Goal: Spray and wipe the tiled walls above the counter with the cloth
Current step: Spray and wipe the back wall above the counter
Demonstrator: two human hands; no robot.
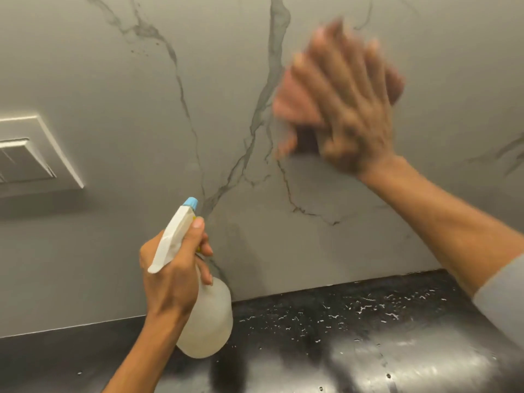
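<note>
Right hand (pixel 348 109) flat and spread, pressing a pinkish cloth (pixel 295 106) against the wall (pixel 127 80); motion-blurred, so mid-wipe by my read. Left hand (pixel 173 273) wrapped around the neck of the spray bottle (pixel 209 316), index finger up by the trigger, blue nozzle aimed at the wall, bottle hanging just above the tabletop (pixel 368 336). Cloth looks soft and limp: needs a whole-palm press, else it bunches. Bottle is translucent plastic, round-bellied, likely light; the neck is the sensible grip. Wall is smooth grey marble-look tile with dark veins, a few droplets upper left, probably slick when wet. White switch plate (pixel 31 157) at left. Tabletop is glossy black, flecked, wet-looking.
</note>
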